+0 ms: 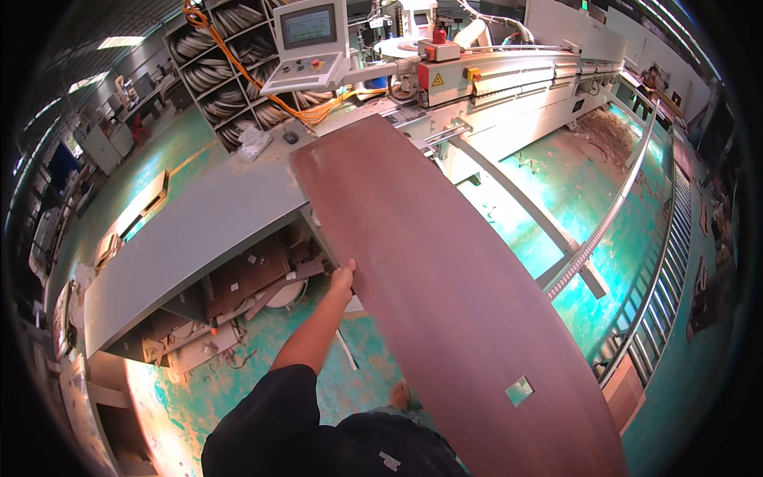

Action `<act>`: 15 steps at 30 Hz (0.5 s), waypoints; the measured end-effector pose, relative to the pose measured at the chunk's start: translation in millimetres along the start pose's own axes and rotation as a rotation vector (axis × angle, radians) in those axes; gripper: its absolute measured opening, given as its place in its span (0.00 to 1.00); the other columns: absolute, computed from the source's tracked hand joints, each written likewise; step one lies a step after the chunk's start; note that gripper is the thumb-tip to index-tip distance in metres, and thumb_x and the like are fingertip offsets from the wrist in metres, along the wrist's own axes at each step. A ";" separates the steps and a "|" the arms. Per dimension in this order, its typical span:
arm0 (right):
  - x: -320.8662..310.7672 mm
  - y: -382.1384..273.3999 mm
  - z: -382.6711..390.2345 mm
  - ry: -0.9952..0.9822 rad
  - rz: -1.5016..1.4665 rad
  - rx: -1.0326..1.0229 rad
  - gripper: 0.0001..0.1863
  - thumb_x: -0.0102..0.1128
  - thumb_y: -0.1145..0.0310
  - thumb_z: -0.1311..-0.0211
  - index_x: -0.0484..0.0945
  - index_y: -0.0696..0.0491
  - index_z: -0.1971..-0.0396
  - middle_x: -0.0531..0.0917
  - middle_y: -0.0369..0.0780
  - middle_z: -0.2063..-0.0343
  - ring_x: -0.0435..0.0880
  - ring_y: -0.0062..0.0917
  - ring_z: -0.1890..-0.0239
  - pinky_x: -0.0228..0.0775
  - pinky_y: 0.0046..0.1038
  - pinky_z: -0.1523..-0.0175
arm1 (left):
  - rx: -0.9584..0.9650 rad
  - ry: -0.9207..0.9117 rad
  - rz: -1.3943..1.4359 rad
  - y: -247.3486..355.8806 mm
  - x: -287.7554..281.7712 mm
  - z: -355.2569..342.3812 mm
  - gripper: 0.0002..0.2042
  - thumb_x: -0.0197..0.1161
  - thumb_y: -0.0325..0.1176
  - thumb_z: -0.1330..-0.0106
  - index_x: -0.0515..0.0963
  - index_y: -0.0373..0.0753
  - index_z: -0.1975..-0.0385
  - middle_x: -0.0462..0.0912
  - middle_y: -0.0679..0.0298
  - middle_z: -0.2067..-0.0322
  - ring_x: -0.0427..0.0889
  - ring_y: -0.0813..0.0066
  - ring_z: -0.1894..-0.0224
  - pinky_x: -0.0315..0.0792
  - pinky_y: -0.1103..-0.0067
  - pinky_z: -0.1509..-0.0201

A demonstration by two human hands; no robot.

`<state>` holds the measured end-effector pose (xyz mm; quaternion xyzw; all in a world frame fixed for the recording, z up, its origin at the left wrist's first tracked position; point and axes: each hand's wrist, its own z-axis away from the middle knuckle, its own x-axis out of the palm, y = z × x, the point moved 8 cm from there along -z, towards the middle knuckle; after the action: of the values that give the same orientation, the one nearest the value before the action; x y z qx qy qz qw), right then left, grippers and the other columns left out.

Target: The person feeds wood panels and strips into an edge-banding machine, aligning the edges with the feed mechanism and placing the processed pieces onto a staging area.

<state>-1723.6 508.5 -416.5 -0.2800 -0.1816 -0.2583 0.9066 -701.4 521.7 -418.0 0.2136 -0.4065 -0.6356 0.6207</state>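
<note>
A long reddish-brown board (445,262) stretches from my body toward the edge-banding machine (509,79). My left hand (343,278) is closed on the board's left edge, about midway along it, and its fingers are partly hidden by the board. Near the board's close end is a small square cutout (520,390), with green floor showing through. The far end of the board lies over the right end of a grey table (214,199). My right hand does not show.
Under the tabletop, a shelf holds brown board offcuts (246,278). A control panel with a screen (308,48) stands behind, beside a rack of coiled edging strips (230,63). On the right are a metal support rail (612,211) and a roller conveyor (664,294). Another person (650,78) is far off.
</note>
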 end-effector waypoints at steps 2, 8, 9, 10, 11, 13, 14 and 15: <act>-29.8 6.1 -14.3 0.009 -0.037 0.012 0.56 0.88 0.47 0.57 0.66 0.53 0.30 0.71 0.41 0.37 0.67 0.33 0.36 0.62 0.39 0.29 | 0.013 0.050 -0.024 4.1 4.3 7.6 0.31 0.63 0.52 0.24 0.75 0.25 0.40 0.83 0.52 0.44 0.85 0.58 0.46 0.80 0.63 0.44; 39.4 -19.3 -51.8 0.196 0.199 -0.186 0.54 0.86 0.48 0.54 0.67 0.53 0.30 0.72 0.42 0.36 0.68 0.33 0.36 0.62 0.38 0.30 | -0.015 0.158 -0.099 6.1 4.1 6.7 0.36 0.62 0.58 0.25 0.73 0.26 0.36 0.81 0.51 0.39 0.82 0.57 0.41 0.77 0.61 0.37; 46.2 -23.4 -55.8 0.214 0.224 -0.202 0.54 0.86 0.48 0.54 0.67 0.53 0.30 0.72 0.43 0.36 0.68 0.33 0.35 0.62 0.38 0.30 | -0.007 0.162 -0.092 8.9 3.8 9.3 0.36 0.62 0.58 0.25 0.73 0.26 0.36 0.80 0.52 0.39 0.82 0.57 0.40 0.77 0.61 0.37; 53.1 -28.2 -59.9 0.228 0.249 -0.214 0.53 0.86 0.48 0.53 0.67 0.53 0.30 0.72 0.43 0.36 0.68 0.33 0.35 0.62 0.38 0.30 | 0.002 0.165 -0.085 10.9 3.1 12.8 0.35 0.62 0.58 0.25 0.73 0.27 0.36 0.80 0.52 0.38 0.82 0.57 0.40 0.76 0.60 0.36; 61.5 -31.3 -64.9 0.243 0.276 -0.222 0.53 0.85 0.48 0.53 0.67 0.53 0.30 0.72 0.43 0.36 0.69 0.33 0.35 0.62 0.38 0.30 | 0.012 0.171 -0.083 16.0 -1.9 14.9 0.35 0.62 0.58 0.25 0.73 0.28 0.36 0.80 0.53 0.38 0.81 0.57 0.39 0.76 0.60 0.36; 71.4 -40.3 -66.1 0.279 0.334 -0.256 0.52 0.85 0.48 0.52 0.67 0.53 0.30 0.72 0.44 0.36 0.69 0.34 0.35 0.62 0.38 0.30 | 0.012 0.153 -0.076 22.9 2.5 20.6 0.34 0.61 0.57 0.24 0.73 0.29 0.35 0.80 0.53 0.38 0.81 0.57 0.39 0.76 0.60 0.36; 77.6 -49.4 -67.6 0.293 0.363 -0.280 0.52 0.84 0.48 0.52 0.67 0.53 0.30 0.72 0.44 0.36 0.69 0.34 0.35 0.62 0.38 0.30 | 0.004 0.142 -0.059 18.1 6.9 24.0 0.33 0.60 0.57 0.24 0.73 0.29 0.35 0.80 0.54 0.38 0.81 0.56 0.39 0.76 0.60 0.36; 83.0 -54.6 -67.8 0.308 0.395 -0.296 0.51 0.84 0.49 0.51 0.68 0.53 0.30 0.72 0.44 0.36 0.69 0.34 0.35 0.62 0.38 0.30 | -0.023 0.102 -0.029 14.7 12.3 25.9 0.33 0.60 0.56 0.23 0.74 0.30 0.35 0.80 0.54 0.38 0.81 0.56 0.39 0.76 0.60 0.36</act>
<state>-1675.7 398.5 -407.3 -0.3968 0.0560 -0.1399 0.9054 -714.1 517.8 -388.6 0.2444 -0.3640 -0.6375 0.6335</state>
